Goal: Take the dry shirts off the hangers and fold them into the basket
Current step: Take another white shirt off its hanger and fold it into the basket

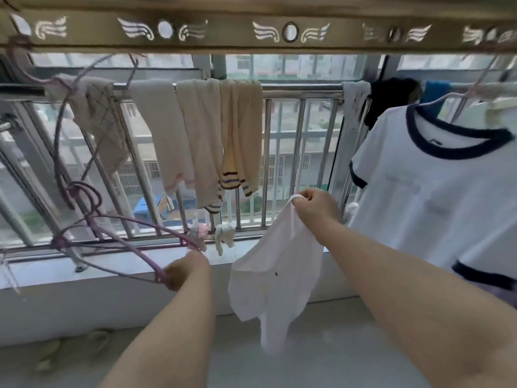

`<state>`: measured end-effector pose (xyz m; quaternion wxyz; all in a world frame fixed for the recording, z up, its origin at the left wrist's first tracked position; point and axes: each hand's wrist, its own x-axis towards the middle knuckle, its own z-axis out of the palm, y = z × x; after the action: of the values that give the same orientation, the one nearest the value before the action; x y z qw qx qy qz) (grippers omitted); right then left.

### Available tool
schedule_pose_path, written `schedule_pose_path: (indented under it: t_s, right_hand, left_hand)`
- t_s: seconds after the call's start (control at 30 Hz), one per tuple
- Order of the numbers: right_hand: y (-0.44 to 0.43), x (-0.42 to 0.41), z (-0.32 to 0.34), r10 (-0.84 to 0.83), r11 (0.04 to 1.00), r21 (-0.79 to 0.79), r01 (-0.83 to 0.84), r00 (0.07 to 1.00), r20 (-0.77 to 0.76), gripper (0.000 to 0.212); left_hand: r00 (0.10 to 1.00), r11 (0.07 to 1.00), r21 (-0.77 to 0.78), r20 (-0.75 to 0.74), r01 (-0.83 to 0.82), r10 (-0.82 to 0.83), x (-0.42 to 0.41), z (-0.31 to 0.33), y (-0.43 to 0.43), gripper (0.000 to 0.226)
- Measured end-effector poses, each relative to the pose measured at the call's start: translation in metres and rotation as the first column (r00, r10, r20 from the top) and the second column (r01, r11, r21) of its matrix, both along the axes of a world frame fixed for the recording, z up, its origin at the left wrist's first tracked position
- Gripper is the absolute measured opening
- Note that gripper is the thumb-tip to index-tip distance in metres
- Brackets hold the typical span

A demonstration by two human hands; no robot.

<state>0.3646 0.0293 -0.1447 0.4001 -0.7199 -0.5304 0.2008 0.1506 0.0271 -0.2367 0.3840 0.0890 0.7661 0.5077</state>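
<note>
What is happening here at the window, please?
A person is taking down laundry. The right hand pinches a small white garment by its top, so it hangs free. The left hand holds a pink hanger, now bare. A white shirt with navy trim hangs on its hanger at the right. No basket is in view.

The hanger (120, 245) is pink. The small shirt (274, 275) is white with one tiny dark dot. The big shirt (436, 197) is white with dark blue edges at the neck and sleeves. The cream socks (232, 141) have dark and blue stripes. Something blue (436, 91), maybe a cloth, hangs behind.
</note>
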Motion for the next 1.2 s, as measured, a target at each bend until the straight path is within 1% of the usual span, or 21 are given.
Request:
schedule_pose_path:
  t_s: [0.07, 0.1, 0.13, 0.17, 0.2, 0.23, 0.27, 0.3, 0.33, 0.37, 0.43, 0.47, 0.53, 0.57, 0.63, 0.73, 0.83, 0.93, 1.03, 1.13, 1.2]
  right_hand:
    - [-0.010, 0.019, 0.002, -0.038, 0.999, 0.007, 0.038, 0.999, 0.010, 0.014]
    - [-0.017, 0.034, 0.002, -0.060, 0.998, 0.009, 0.060, 0.998, 0.017, 0.014]
    - [-0.022, 0.045, 0.003, -0.071, 0.997, 0.012, 0.070, 0.997, 0.022, 0.014]
    - [-0.026, 0.054, 0.003, -0.082, 0.996, 0.018, 0.082, 0.996, 0.021, 0.014]
    - [-0.031, 0.068, 0.003, -0.097, 0.995, 0.024, 0.097, 0.995, 0.013, 0.014]
    - [-0.035, 0.076, 0.004, -0.103, 0.994, 0.027, 0.103, 0.995, 0.005, 0.014]
    - [-0.040, 0.085, 0.004, -0.109, 0.993, 0.031, 0.110, 0.994, -0.009, 0.015]
    - [-0.045, 0.093, 0.006, -0.117, 0.992, 0.036, 0.118, 0.993, -0.023, 0.015]
    - [-0.052, 0.106, 0.007, -0.136, 0.990, 0.038, 0.137, 0.990, -0.032, 0.015]
    - [-0.059, 0.118, 0.009, -0.159, 0.987, 0.035, 0.160, 0.987, -0.019, 0.015]
    - [-0.076, 0.150, 0.010, -0.242, 0.970, 0.016, 0.242, 0.969, 0.058, 0.018]
    - [-0.084, 0.167, 0.010, -0.287, 0.958, 0.014, 0.287, 0.953, 0.102, 0.020]
    - [-0.104, 0.201, 0.007, -0.385, 0.922, 0.018, 0.388, 0.907, 0.172, 0.026]
    - [-0.118, 0.218, 0.005, -0.435, 0.898, 0.011, 0.440, 0.881, 0.186, 0.029]
    - [-0.137, 0.239, 0.001, -0.462, 0.879, -0.041, 0.474, 0.871, 0.169, 0.033]
    - [-0.165, 0.259, -0.003, -0.481, 0.865, -0.112, 0.490, 0.871, 0.097, 0.032]
    - [-0.186, 0.268, 0.001, -0.541, 0.835, -0.056, 0.547, 0.836, 0.094, 0.035]
    - [-0.204, 0.276, 0.007, -0.582, 0.810, -0.001, 0.586, 0.805, 0.110, 0.041]
    - [-0.224, 0.274, 0.013, -0.585, 0.807, -0.016, 0.591, 0.802, 0.119, 0.048]
    - [-0.244, 0.268, 0.017, -0.519, 0.819, -0.172, 0.547, 0.835, 0.184, 0.048]
    - [-0.256, 0.264, 0.014, -0.488, 0.807, -0.246, 0.537, 0.841, 0.234, 0.043]
  left_hand:
    - [0.992, 0.998, -0.017, 0.111, 0.062, -0.060, 0.019, -0.007, -0.004, 0.068]
    - [0.976, 0.983, 0.021, 0.116, 0.185, -0.186, 0.037, -0.006, -0.009, 0.060]
    - [0.920, 0.925, 0.097, 0.105, 0.368, -0.377, 0.052, -0.003, -0.013, 0.052]
    - [0.810, 0.811, 0.155, 0.086, 0.564, -0.580, 0.068, -0.002, -0.016, 0.051]
    - [0.653, 0.650, 0.155, 0.043, 0.744, -0.756, 0.089, 0.001, -0.021, 0.054]
    - [0.487, 0.484, 0.081, -0.030, 0.871, -0.873, 0.106, 0.006, -0.027, 0.056]
    - [0.338, 0.344, -0.026, -0.123, 0.939, -0.933, 0.120, 0.006, -0.029, 0.050]
    - [0.213, 0.249, -0.145, -0.222, 0.958, -0.951, 0.134, 0.002, -0.031, 0.037]
    - [0.111, 0.203, -0.280, -0.312, 0.938, -0.944, 0.148, 0.000, -0.031, 0.023]
    - [0.059, 0.217, -0.387, -0.379, 0.896, -0.924, 0.160, -0.002, -0.031, 0.019]
    - [0.053, 0.327, -0.465, -0.510, 0.823, -0.858, 0.179, -0.003, -0.030, 0.022]
    - [0.082, 0.378, -0.437, -0.560, 0.816, -0.825, 0.184, 0.000, -0.028, 0.021]
    - [0.145, 0.437, -0.357, -0.614, 0.826, -0.776, 0.197, 0.012, -0.021, 0.017]
    - [0.144, 0.433, -0.329, -0.633, 0.839, -0.761, 0.207, 0.022, -0.017, 0.016]
    - [0.197, 0.422, -0.224, -0.635, 0.878, -0.747, 0.219, 0.039, -0.004, 0.013]
    - [0.178, 0.321, -0.128, -0.619, 0.938, -0.765, 0.245, 0.070, 0.008, 0.013]
    - [0.088, 0.163, -0.075, -0.590, 0.984, -0.802, 0.267, 0.101, 0.013, 0.023]
    - [-0.014, 0.004, -0.032, -0.551, 0.999, -0.834, 0.283, 0.120, 0.017, 0.016]
    - [-0.146, -0.151, -0.038, -0.566, 0.988, -0.811, 0.293, 0.125, 0.026, 0.010]
    - [-0.315, -0.296, -0.132, -0.589, 0.946, -0.744, 0.297, 0.126, 0.035, 0.038]
    - [-0.443, -0.395, -0.210, -0.540, 0.894, -0.716, 0.294, 0.133, 0.033, 0.053]
